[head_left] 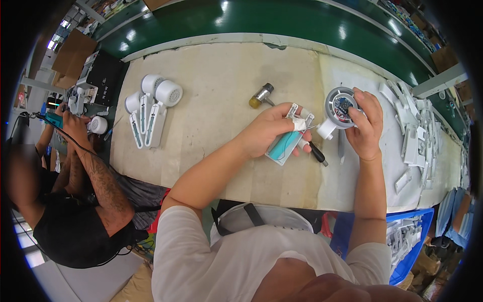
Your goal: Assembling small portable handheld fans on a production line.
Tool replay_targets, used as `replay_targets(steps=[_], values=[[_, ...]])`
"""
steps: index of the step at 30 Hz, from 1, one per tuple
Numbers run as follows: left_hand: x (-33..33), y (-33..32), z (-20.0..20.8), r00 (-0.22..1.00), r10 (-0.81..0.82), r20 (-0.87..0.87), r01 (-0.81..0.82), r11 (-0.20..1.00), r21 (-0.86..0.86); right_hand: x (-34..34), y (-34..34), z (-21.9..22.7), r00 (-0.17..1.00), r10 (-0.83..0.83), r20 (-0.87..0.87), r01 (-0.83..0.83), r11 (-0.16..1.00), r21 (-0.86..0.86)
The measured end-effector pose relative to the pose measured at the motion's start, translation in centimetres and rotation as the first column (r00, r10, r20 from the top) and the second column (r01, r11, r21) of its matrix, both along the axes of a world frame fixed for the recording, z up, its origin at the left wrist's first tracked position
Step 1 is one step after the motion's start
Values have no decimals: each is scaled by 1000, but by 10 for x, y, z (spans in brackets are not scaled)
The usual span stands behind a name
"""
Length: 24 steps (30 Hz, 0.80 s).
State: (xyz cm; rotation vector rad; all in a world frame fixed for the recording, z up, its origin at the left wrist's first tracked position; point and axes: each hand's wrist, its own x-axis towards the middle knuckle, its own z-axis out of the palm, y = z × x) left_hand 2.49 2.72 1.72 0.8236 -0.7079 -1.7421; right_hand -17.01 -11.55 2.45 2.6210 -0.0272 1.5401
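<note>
Closest to us, our left hand [269, 132] clenches a teal tool [285, 146]; the round white housing [340, 108], grasped by our right hand [366, 126], lies at three o'clock

Counter [226, 85] covered in beige sheet. At 10 o'clock, three white hair-dryer bodies [151, 108] lying side by side. Small brass-headed mallet [261, 95] near 12 o'clock. Heap of white plastic parts [415, 133] at 3 o'clock. Blue crate [420, 236] with more white pieces at 4 o'clock, below counter edge. Green conveyor belt [261, 17] across 12 o'clock. Co-worker in black shirt [75, 226] at 8 o'clock. Cardboard boxes [73, 55] at 10 o'clock.
</note>
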Motion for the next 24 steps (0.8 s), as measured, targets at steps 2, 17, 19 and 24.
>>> replay_targets(steps=[2, 17, 19, 24], values=[[-6, 1, 0, 997, 32, 68, -32, 1000, -2, -1, 3, 2, 1000, -18, -6, 18, 1000, -4], [-10, 8, -3, 591, 329, 737, -85, 933, -349, 2, 16, 4, 957, -250, -144, 240, 967, -86], [-9, 7, -3, 618, 254, 743, -91, 963, -254, 1, 16, 5, 957, -244, -155, 233, 969, -85], [-7, 6, 0, 574, 334, 748, -55, 927, -372, 1, 19, 11, 946, -271, -178, 268, 962, -45]])
